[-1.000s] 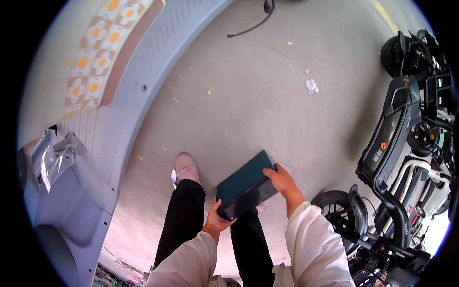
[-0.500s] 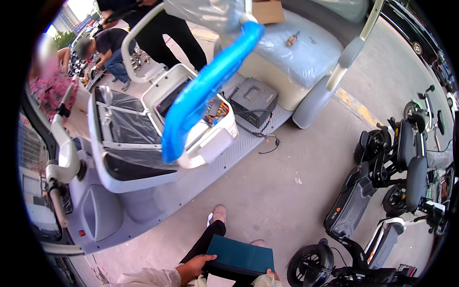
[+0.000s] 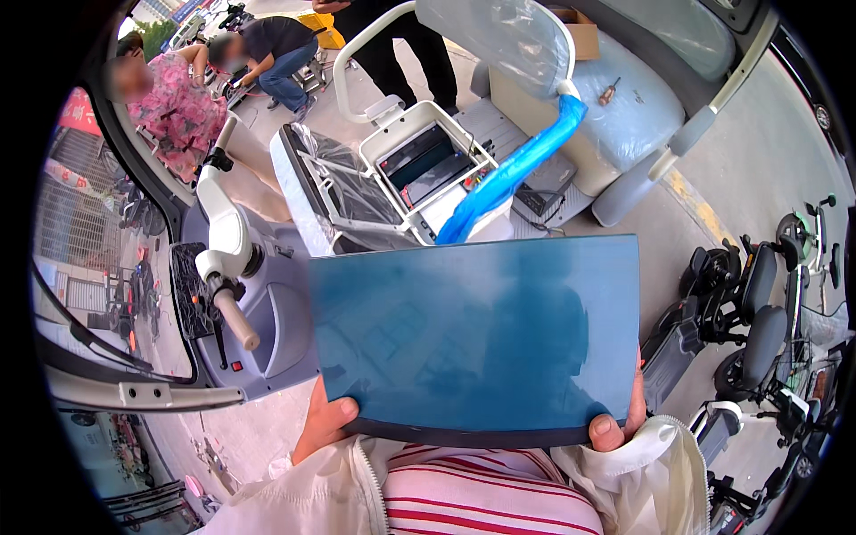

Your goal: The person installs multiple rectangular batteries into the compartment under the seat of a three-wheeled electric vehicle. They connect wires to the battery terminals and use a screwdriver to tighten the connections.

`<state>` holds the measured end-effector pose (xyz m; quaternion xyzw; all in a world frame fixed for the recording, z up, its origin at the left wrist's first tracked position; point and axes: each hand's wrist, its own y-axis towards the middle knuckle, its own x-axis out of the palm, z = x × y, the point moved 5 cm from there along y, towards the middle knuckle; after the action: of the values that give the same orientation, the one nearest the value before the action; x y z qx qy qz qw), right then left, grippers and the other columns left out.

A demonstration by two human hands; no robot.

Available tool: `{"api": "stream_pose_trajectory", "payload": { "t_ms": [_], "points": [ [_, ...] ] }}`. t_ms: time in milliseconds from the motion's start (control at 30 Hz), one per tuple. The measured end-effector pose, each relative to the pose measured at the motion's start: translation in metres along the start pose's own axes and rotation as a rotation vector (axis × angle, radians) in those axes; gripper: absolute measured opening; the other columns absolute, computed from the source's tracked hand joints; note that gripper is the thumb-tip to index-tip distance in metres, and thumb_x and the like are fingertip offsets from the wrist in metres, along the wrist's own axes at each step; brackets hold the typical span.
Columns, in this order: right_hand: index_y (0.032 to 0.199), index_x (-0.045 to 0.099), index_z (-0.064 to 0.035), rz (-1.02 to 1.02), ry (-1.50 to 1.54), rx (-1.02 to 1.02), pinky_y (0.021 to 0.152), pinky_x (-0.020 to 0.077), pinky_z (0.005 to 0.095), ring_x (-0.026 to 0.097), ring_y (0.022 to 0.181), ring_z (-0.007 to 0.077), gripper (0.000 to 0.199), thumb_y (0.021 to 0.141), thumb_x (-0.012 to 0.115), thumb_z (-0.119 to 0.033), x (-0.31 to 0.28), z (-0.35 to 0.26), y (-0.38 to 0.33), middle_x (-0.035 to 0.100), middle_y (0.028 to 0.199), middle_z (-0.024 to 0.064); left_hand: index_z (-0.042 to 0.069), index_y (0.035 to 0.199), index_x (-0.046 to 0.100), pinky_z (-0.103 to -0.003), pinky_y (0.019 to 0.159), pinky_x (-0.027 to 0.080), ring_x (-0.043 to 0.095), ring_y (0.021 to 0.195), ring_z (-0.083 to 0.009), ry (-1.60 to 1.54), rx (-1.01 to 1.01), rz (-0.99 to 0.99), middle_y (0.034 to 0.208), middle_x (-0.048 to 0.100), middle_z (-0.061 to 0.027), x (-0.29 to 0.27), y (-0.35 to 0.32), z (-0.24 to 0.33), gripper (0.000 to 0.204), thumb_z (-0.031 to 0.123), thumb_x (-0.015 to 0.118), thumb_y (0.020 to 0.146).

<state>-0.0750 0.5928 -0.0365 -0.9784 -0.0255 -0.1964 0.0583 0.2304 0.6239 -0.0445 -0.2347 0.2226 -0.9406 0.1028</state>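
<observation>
My left hand [image 3: 325, 423] and my right hand [image 3: 617, 412] hold a glossy teal rectangular block [image 3: 473, 334] by its two near corners. Both thumbs press on its top face, and most of the other fingers are hidden beneath. The block has a dark near edge and is close in front of my striped shirt. Beyond it stands a tricycle with a raised, plastic-wrapped seat [image 3: 352, 201] and an open cream compartment [image 3: 379, 147]. Inside the compartment lie dark and teal blocks [image 3: 432, 174] with red parts and wires. A blue-wrapped armrest [image 3: 526, 169] crosses the compartment's right side.
The tricycle's handlebar [image 3: 227, 254] rises at the left. A screwdriver [image 3: 609, 92] lies on the plastic-covered rear seat [image 3: 624, 111], near a cardboard box [image 3: 578, 37]. Parked scooters [image 3: 749, 312] line the right. Several people, one a crouching person [image 3: 276, 58], are at the far left.
Both hands have brought the teal block up and closer, so it fills the lower middle. The view has shifted, with the tricycle now farther right and higher.
</observation>
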Motion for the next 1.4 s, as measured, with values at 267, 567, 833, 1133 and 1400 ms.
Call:
{"api": "stream_pose_trajectory", "payload": {
  "t_ms": [267,567,833,1133,1400],
  "points": [
    [0.154,0.018,0.0072,-0.155,-0.164,0.012,0.115,0.0247,0.0392,0.035,0.142,0.0296,0.101,0.086,0.073,-0.044,0.082,-0.016,0.225,0.036,0.153,0.0218,0.000,0.138,0.043,-0.041,0.097,0.049,0.059,0.116,-0.0278,-0.138,0.069,0.143,0.131,0.057,-0.0143,-0.031,0.132,0.081,0.075,0.036,0.074,0.081],
    [0.144,0.047,-0.0010,-0.105,-0.068,0.647,0.102,0.0387,0.0296,0.053,0.115,0.0171,0.058,0.094,0.061,-0.027,0.123,0.074,0.448,0.060,0.126,0.0100,0.001,0.122,0.057,-0.047,0.084,0.056,0.068,0.099,-0.0303,-0.399,-0.245,0.347,0.114,0.067,-0.0176,-0.050,0.308,0.122,0.042,0.032,0.060,0.092],
    [0.121,0.058,-0.0068,-0.104,-0.322,0.993,0.070,0.0576,0.0458,0.067,0.087,0.0236,0.041,0.096,0.056,-0.039,0.121,0.200,0.576,0.065,0.104,0.0099,0.009,0.122,0.058,-0.059,0.096,0.044,0.062,0.109,-0.0314,-0.483,-0.547,0.594,0.119,0.064,-0.0129,-0.095,0.444,0.087,0.048,0.037,0.069,0.085],
    [0.119,0.057,0.0009,0.037,-0.267,1.014,0.067,0.0591,0.0417,0.067,0.089,0.0246,0.035,0.095,0.060,-0.025,0.099,0.311,0.657,0.065,0.104,0.0130,0.010,0.122,0.057,-0.058,0.095,0.043,0.059,0.110,-0.0318,-0.524,-0.647,0.622,0.120,0.063,-0.0126,-0.148,0.562,0.016,0.051,0.040,0.070,0.083],
    [0.105,0.059,-0.0017,0.018,-0.436,1.002,0.056,0.0570,0.0455,0.066,0.072,0.0230,0.033,0.092,0.063,-0.032,0.099,0.364,0.679,0.064,0.090,0.0106,0.014,0.119,0.059,-0.056,0.091,0.045,0.059,0.109,-0.0290,-0.560,-0.637,0.654,0.117,0.063,-0.0112,-0.190,0.592,-0.029,0.043,0.041,0.067,0.086]
  ]
}}
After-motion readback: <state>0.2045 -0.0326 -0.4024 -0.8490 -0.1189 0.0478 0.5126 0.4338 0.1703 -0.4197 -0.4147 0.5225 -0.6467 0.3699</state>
